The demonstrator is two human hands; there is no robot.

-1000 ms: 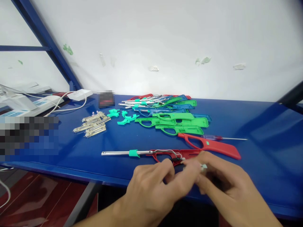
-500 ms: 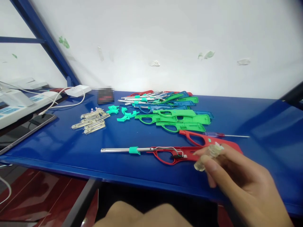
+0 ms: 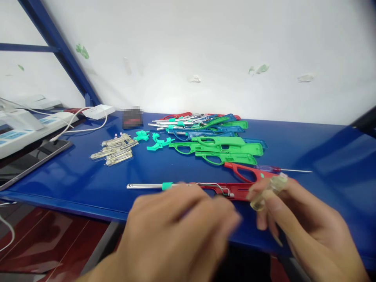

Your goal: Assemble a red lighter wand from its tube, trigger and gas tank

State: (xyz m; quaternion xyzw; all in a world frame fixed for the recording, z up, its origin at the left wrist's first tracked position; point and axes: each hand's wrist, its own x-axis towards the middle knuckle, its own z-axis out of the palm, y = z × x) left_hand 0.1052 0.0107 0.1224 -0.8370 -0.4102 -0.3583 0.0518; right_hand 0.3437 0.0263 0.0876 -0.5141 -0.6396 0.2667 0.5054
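Note:
My right hand (image 3: 305, 219) is closed around a clear yellowish plastic lighter fuel tank (image 3: 272, 192), pinched between thumb and fingers and tilted. My left hand (image 3: 179, 231) hovers over the front of the table, its fingers bent and smeared by motion; whatever they may hold is hidden. Beneath and beyond it lies an opened red stick-lighter half (image 3: 239, 190) with white wires and a silver metal tube (image 3: 145, 186), which a turquoise clip (image 3: 167, 186) surrounds. A second red casing half (image 3: 242, 172) lies just behind, partly covered by my right hand.
Several clear fuel tanks (image 3: 117, 150) lie left on the blue table (image 3: 96, 184), beside loose turquoise clips (image 3: 158, 141). Green casing halves (image 3: 226, 157) and a pile of lighter parts (image 3: 202, 122) sit behind. A screwdriver (image 3: 293, 170) is at right. A phone-like device (image 3: 35, 164) and white cable (image 3: 100, 127) occupy the left.
My left hand has come into view from below, over the red lighter half. My right hand still holds the fuel tank, slightly further right. The view has shifted a little.

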